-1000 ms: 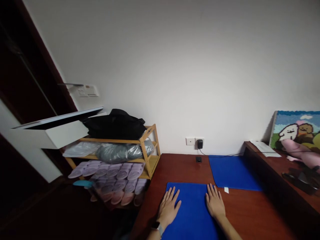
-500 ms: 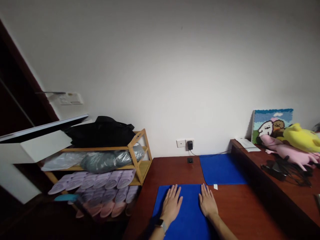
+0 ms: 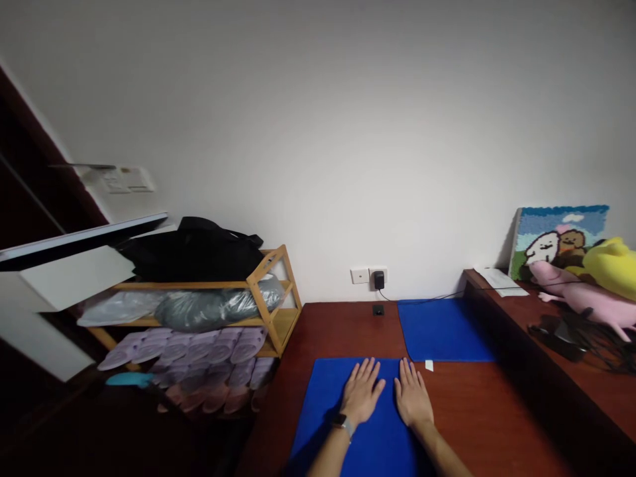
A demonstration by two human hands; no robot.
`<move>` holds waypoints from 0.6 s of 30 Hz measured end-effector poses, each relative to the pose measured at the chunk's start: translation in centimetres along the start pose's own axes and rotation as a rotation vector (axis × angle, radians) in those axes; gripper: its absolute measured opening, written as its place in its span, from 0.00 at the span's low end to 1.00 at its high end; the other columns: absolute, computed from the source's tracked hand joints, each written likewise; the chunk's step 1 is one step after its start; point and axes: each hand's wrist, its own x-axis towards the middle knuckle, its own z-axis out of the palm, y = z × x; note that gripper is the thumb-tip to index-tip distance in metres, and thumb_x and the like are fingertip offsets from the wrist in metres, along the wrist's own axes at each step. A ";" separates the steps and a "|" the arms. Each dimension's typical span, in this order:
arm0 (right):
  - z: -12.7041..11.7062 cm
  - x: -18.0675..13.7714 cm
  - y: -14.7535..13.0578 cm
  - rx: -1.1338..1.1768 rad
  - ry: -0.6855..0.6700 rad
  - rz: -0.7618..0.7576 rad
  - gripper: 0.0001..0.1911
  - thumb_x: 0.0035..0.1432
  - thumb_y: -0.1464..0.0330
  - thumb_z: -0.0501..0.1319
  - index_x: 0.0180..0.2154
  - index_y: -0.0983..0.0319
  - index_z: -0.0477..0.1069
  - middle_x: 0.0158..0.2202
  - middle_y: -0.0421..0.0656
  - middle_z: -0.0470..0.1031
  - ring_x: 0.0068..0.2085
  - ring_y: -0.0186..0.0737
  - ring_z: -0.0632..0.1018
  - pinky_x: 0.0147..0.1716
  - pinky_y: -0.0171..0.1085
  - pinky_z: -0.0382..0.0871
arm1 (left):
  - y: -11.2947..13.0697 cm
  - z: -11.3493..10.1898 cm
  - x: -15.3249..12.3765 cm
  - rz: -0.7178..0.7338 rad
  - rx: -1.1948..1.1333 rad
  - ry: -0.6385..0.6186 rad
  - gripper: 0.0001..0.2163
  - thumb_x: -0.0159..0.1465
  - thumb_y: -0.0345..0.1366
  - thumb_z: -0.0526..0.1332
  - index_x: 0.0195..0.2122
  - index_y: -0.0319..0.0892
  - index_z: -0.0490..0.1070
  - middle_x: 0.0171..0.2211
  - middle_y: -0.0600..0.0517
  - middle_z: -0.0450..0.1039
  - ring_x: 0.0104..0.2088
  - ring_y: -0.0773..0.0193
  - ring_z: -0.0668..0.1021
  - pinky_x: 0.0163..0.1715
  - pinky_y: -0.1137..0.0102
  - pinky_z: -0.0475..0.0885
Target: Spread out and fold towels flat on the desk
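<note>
1. The left hand point(image 3: 361, 396), with a dark-faced watch on a pale strap point(image 3: 342, 421) at its wrist, lies palm down, fingers stretched out, gripping nothing.
2. The right hand point(image 3: 413, 396) is likewise flat and loose, fingers pointing toward the wall, just beside the left one but apart from it.
3. Both rest on a flat, rectangular, bright blue cloth point(image 3: 318, 404), the right hand along its right edge.
4. That cloth is spread on a reddish-brown wooden desk point(image 3: 481, 411), its near end running out of view.
5. Farther back and to the right lies a second blue cloth point(image 3: 444, 331), a small white tag point(image 3: 429, 365) at its near edge.
6. Behind, a black plug adapter point(image 3: 379, 280) sits in a white wall socket.
7. Left of the desk stands a light wooden rack point(image 3: 262, 317) holding lilac slippers point(image 3: 203, 346).
</note>
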 end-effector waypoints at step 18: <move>-1.1 0.3 -0.4 -0.031 -0.067 0.039 0.36 0.69 0.57 0.33 0.72 0.68 0.40 0.75 0.42 0.39 0.74 0.40 0.44 0.71 0.43 0.41 | -12.2 -6.3 -5.2 -0.287 0.130 0.121 0.30 0.74 0.53 0.42 0.72 0.42 0.53 0.73 0.46 0.50 0.72 0.56 0.54 0.71 0.54 0.48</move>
